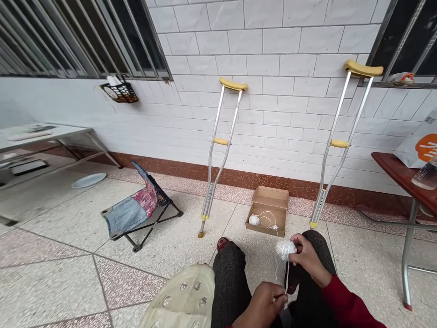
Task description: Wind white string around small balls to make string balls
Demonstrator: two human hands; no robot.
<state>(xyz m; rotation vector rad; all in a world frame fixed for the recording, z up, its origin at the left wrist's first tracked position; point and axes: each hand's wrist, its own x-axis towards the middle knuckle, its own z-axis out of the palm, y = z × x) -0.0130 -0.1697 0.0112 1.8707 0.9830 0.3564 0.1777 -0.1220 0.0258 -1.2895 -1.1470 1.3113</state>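
Note:
A bundle of white yarn [285,250] is pinched at its right side by the fingers of my right hand [305,257], just over my right knee. Below and to the left, my left hand [268,300] is closed on a strand of the same yarn, which runs taut from the bundle down to its fingertips. Another strand hangs loose beside it. On the floor ahead, an open cardboard box [264,228] holds a small white yarn ball [254,220] and a loose length of yarn.
Two crutches [221,141] [339,144] lean on the tiled wall. A folding chair [128,214] stands left, a pale plastic stool [180,296] by my left leg. A red table [392,171] with a bag is at right; another table [68,132] at far left.

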